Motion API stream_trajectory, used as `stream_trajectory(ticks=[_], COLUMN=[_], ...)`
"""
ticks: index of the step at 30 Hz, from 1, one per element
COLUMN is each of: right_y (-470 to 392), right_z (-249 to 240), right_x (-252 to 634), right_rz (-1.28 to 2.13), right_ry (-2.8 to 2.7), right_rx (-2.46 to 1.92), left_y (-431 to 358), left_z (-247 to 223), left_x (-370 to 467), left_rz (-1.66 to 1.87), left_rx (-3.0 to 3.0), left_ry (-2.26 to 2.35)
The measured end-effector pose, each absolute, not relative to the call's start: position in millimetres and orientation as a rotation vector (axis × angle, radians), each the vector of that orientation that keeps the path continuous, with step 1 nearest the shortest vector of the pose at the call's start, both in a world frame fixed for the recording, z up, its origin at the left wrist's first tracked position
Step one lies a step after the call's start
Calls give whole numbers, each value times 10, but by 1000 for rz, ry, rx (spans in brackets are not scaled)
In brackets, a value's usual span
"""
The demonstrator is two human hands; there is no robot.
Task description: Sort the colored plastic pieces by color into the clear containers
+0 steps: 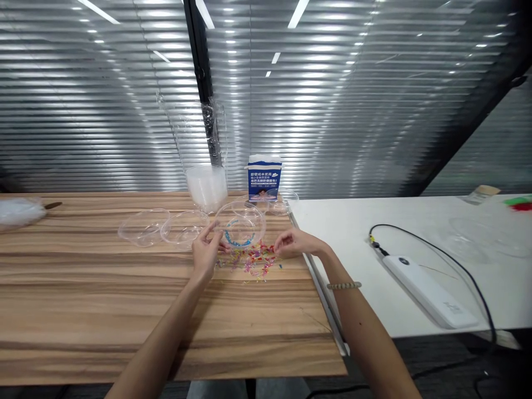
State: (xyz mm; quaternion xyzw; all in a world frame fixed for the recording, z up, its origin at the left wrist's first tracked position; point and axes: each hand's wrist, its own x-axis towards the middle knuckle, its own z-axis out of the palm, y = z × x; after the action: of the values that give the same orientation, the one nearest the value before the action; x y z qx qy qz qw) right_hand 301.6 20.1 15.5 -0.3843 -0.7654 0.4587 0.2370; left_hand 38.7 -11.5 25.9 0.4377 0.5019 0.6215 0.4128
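Note:
My left hand (206, 246) grips the near left side of a clear plastic bowl (260, 226), which tilts toward me. Blue beads (239, 243) lie along the low side inside it. Just in front of the bowl, a scatter of small red, pink and yellow beads (255, 260) covers part of the wood-grain table. At the right edge of this scatter is my right hand (292, 243), its fingertips pinched together low over the beads. Whatever those fingertips may hold is too small to make out.
Two clear bowls (143, 226) stand left of my left hand, with more clear bowls behind. A stack of clear cups (206, 185) and a blue box (264, 180) stand at the back. A white power bank (430, 291) with a black cable lies on the white table (344, 221).

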Motion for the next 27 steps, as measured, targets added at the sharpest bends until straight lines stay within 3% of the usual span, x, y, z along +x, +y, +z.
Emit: stream_trajectory(ticks=[3, 10, 21, 27], right_y=[183, 208, 216, 201], right_z=[167, 56, 75, 127], right_x=[3068, 3066, 3047, 2942], right_rz=[1468, 1466, 1228, 863], right_ry=[-2367, -2337, -2374, -1886], right_rx=[-1001, -1061, -1048, -1022], left_y=[-120, -130, -134, -133], left_z=[263, 276, 294, 251], left_x=[395, 404, 415, 420], left_rz=[1563, 1553, 1572, 1532], left_rx=[1114, 1092, 1080, 1145], left_ry=[1254, 1246, 1234, 1221])
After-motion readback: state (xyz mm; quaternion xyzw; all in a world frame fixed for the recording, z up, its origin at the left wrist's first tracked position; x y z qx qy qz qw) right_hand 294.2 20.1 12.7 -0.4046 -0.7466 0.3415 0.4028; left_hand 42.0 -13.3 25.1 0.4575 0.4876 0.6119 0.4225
